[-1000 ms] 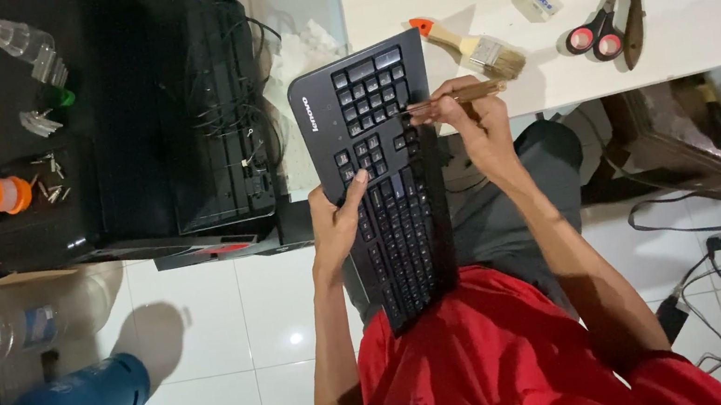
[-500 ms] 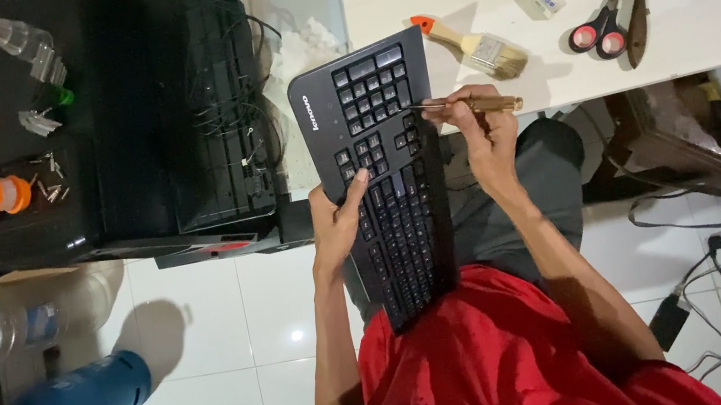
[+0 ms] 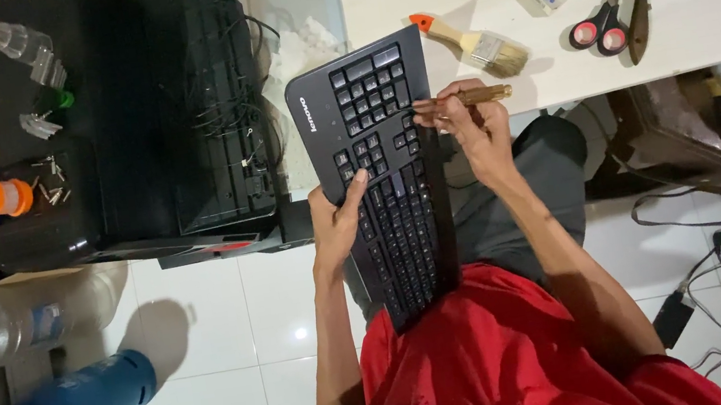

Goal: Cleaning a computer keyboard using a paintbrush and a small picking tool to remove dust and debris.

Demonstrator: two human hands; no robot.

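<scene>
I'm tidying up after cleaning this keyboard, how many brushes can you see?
2. One paintbrush with an orange-tipped handle lies on the white table beside the scissors. The other, a brown-handled brush, is in the right hand over the keyboard. More may be hidden.

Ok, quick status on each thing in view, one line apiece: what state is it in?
Keyboard: tilted on the lap, keys up.
Left hand: gripping the keyboard's edge.
Right hand: holding a thin brown tool over the keys.
Paintbrush: lying loose on the white table.
Scissors: closed, lying flat.
Computer case: open, wiring exposed.
</scene>
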